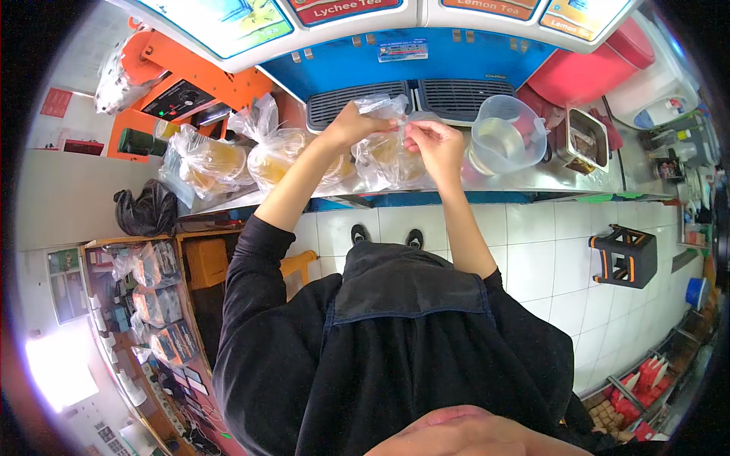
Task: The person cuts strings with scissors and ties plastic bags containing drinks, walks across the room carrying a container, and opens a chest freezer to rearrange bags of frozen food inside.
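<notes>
The filled bags to the left, in front of the blue dispenser [327, 68], look soft and slack-skinned; the leftmost bag [220, 163] and its neighbour, the knotted bag [270, 156], bulge with something yellow, and would probably sag and shift if lifted, with moderate weight low down; their gathered tops look like the natural place to take hold, since pressing the thin sides could squash or split them; the held bag [384, 161], further right and before the middle of the dispenser, seems just as limp; its film is probably slick and easily creased, its lower part likely the heavy end, though its contents are hard to make out; its bunched neck offers the surest grip, pinched between fingertips while the counter [566, 181] bears the load.

The left hand [356, 125] reaches in from the left, close to the front of the dispenser; its fingers are closed on the gathered neck of the held bag, whose body lies below and slightly right of that hand, nearer the wearer; the right hand [439, 148] comes in from the other side, its thumb and fingertips drawn together at the same neck, with the bag's body to its left; whether it grips film or something small, I cannot tell; right of it, before the dispenser's right end, stands the clear pitcher [525, 144], near but apart from the fingers.
</notes>
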A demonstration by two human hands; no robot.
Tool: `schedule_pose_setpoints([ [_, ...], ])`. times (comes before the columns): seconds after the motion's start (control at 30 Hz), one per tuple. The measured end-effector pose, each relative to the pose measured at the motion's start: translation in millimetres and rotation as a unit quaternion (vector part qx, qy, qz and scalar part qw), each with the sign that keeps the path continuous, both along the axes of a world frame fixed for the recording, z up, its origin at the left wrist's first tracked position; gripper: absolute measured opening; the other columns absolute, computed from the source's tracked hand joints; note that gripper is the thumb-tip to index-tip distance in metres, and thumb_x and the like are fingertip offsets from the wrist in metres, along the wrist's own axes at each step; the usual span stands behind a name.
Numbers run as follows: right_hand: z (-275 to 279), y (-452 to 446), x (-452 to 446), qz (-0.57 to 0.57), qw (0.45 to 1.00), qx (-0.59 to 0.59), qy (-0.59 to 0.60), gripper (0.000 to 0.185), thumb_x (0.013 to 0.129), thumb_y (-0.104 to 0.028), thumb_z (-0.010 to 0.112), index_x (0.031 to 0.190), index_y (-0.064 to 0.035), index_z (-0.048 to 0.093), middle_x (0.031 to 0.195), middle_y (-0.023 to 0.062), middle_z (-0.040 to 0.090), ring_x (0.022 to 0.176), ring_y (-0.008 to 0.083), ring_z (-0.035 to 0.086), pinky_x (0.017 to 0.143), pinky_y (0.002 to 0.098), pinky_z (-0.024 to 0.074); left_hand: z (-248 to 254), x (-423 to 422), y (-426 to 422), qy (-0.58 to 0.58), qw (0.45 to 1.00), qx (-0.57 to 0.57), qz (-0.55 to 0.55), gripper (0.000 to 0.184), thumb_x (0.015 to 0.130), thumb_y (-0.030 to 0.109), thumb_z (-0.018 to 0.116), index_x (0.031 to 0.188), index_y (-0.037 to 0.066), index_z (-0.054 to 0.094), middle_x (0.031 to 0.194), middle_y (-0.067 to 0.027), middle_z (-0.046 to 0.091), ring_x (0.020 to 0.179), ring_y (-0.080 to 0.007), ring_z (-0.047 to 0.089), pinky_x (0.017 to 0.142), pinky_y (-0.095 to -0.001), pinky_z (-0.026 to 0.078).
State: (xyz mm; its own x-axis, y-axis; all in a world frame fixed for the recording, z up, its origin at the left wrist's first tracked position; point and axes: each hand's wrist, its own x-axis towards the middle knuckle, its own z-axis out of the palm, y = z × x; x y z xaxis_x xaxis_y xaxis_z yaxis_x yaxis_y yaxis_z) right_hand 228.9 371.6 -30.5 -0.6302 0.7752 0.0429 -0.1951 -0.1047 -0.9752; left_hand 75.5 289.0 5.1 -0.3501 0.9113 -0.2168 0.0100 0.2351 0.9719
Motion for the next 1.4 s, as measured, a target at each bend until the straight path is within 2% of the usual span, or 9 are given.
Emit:
schedule_pose_setpoints([
  [0.53, 14.5, 19.1, -5.1, 0.052, 0.990, -0.128, -0.017, 0.010, 0.079, -0.004, 0.058, 0.084, 0.0039, 0.063, 0.075, 0.0088, 0.065, 0.060, 0.0129, 0.062, 0.050, 0.0199, 0.0470, 7.2, 6.4, -2.0, 0.096, 0.995, -0.007, -0.001, 0.031, 0.069, 0.011, 0.072, 0.098, 0.003, 0.064, 0.091, -0.0065, 0.065, 0.084, -0.0130, 0.058, 0.079, -0.0279, 0.045],
  [0.63, 9.3, 24.1, -5.3, 0.093, 0.993, -0.071, -0.029, 0.011, 0.082, -0.009, 0.057, 0.084, 0.0003, 0.061, 0.073, 0.0041, 0.062, 0.057, 0.0072, 0.054, 0.046, 0.0183, 0.0355, -4.0, 0.6, 2.9, 0.155, 0.987, -0.026, 0.016, 0.030, 0.068, 0.012, 0.072, 0.095, 0.003, 0.065, 0.090, -0.0068, 0.065, 0.082, -0.0131, 0.058, 0.076, -0.0277, 0.045],
  [0.77, -7.0, 22.4, -6.9, 0.066, 0.998, -0.016, -0.003, 0.011, 0.084, -0.012, 0.056, 0.086, -0.0013, 0.058, 0.076, 0.0030, 0.060, 0.057, 0.0066, 0.050, 0.047, 0.0187, 0.0347, -13.2, -6.7, 10.2, 0.214, 0.974, -0.067, 0.033, 0.031, 0.065, 0.013, 0.073, 0.092, 0.001, 0.064, 0.086, -0.0070, 0.065, 0.078, -0.0142, 0.059, 0.072, -0.0281, 0.046],
  [0.83, -6.1, 21.5, 0.4, 0.104, 0.975, -0.148, 0.132, 0.011, 0.087, -0.013, 0.054, 0.089, -0.0024, 0.055, 0.080, 0.0042, 0.059, 0.058, 0.0067, 0.049, 0.049, 0.0195, 0.0355, -15.1, -12.2, 13.8, 0.226, 0.968, -0.092, 0.052, 0.031, 0.064, 0.014, 0.073, 0.091, 0.001, 0.064, 0.085, -0.0071, 0.065, 0.076, -0.0146, 0.060, 0.071, -0.0283, 0.046],
  [0.9, -0.3, 16.6, 6.2, 0.125, 0.967, -0.174, 0.135, 0.010, 0.087, -0.012, 0.053, 0.090, -0.0023, 0.055, 0.081, 0.0050, 0.059, 0.058, 0.0070, 0.048, 0.050, 0.0195, 0.0362, -17.5, -14.4, 15.4, 0.179, 0.981, -0.068, 0.023, 0.044, 0.058, 0.029, 0.075, 0.087, -0.002, 0.066, 0.087, -0.0192, 0.065, 0.081, -0.0249, 0.063, 0.074, -0.0337, 0.047],
  [1.1, -11.6, 9.1, 11.4, 0.126, 0.950, -0.248, 0.140, 0.009, 0.087, -0.009, 0.052, 0.089, -0.0015, 0.055, 0.083, 0.0068, 0.058, 0.059, 0.0082, 0.049, 0.053, 0.0191, 0.0389, -6.7, -6.7, 17.6, 0.354, 0.932, 0.030, 0.067, 0.031, 0.063, 0.015, 0.072, 0.090, 0.001, 0.065, 0.083, -0.0109, 0.066, 0.075, -0.0177, 0.062, 0.072, -0.0311, 0.048],
  [1.23, -12.5, 11.6, 19.4, 0.163, 0.939, -0.275, 0.126, 0.008, 0.086, -0.007, 0.051, 0.087, -0.0007, 0.056, 0.081, 0.0075, 0.059, 0.061, 0.0086, 0.051, 0.054, 0.0193, 0.0403, 8.9, 8.2, 19.1, 0.391, 0.917, 0.047, 0.065, 0.033, 0.064, 0.018, 0.072, 0.091, 0.001, 0.064, 0.082, -0.0123, 0.066, 0.075, -0.0212, 0.062, 0.074, -0.0321, 0.048],
  [1.37, 6.5, 12.4, 34.7, 0.151, 0.958, -0.237, 0.065, 0.010, 0.085, -0.007, 0.054, 0.094, -0.0018, 0.053, 0.091, 0.0060, 0.057, 0.064, 0.0064, 0.049, 0.053, 0.0193, 0.0378, 24.6, 10.9, 14.0, 0.366, 0.930, 0.017, -0.032, 0.046, 0.062, 0.021, 0.074, 0.100, -0.001, 0.060, 0.093, -0.0154, 0.064, 0.085, -0.0264, 0.062, 0.078, -0.0343, 0.047],
  [1.4, 9.2, 12.4, 38.6, 0.083, 0.990, -0.103, 0.043, 0.019, 0.081, -0.009, 0.058, 0.099, -0.0031, 0.052, 0.095, 0.0078, 0.057, 0.068, 0.0110, 0.052, 0.057, 0.0227, 0.0412, 28.1, 9.9, 8.9, 0.335, 0.938, 0.032, -0.081, 0.053, 0.061, 0.023, 0.075, 0.105, -0.001, 0.058, 0.099, -0.0165, 0.063, 0.090, -0.0281, 0.061, 0.080, -0.0350, 0.046],
])
